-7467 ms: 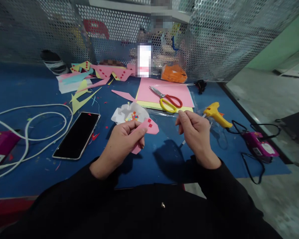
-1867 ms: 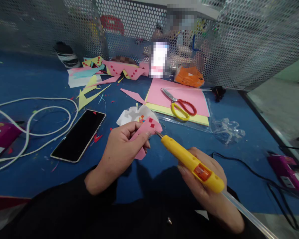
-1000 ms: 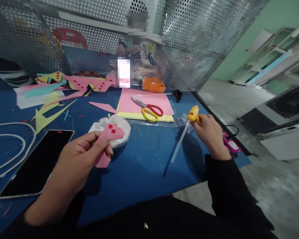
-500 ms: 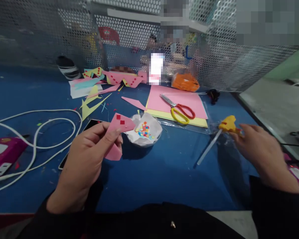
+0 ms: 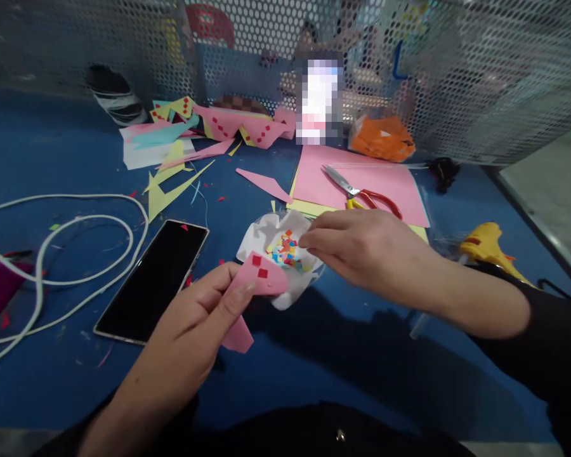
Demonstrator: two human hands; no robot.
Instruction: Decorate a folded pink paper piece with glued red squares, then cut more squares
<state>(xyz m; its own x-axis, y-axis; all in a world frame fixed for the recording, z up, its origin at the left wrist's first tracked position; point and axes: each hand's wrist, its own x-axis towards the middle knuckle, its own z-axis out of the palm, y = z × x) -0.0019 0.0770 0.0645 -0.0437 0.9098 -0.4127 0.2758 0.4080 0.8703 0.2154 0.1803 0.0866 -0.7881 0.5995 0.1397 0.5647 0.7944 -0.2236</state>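
My left hand (image 5: pixel 185 343) pinches a folded pink paper piece (image 5: pixel 271 282) between thumb and fingers. Two red paper squares are on its face, with a small clear drop beside them. Just behind it stands a bowl lined with crumpled white paper (image 5: pixel 254 238), holding many tiny coloured paper squares (image 5: pixel 285 251). My right hand (image 5: pixel 361 244) reaches over the bowl's right side, its fingertips pressed together at the squares. Whether anything is between those fingertips is too small to see. A yellow glue gun (image 5: pixel 488 244) lies to the right, partly hidden behind my right forearm.
Scissors (image 5: pixel 356 190) lie on pink and yellow sheets (image 5: pixel 385 174) behind my right hand. A phone (image 5: pixel 155 279) and a white cable (image 5: pixel 66 219) are at left. Paper scraps (image 5: pixel 171 197), decorated paper shapes (image 5: pixel 247 130) and an orange packet (image 5: pixel 383 136) are near the mesh panel.
My right hand has let go of the glue gun at the right and moved left to the bowl. My left hand still holds the pink paper piece, now closer to the bowl's front.
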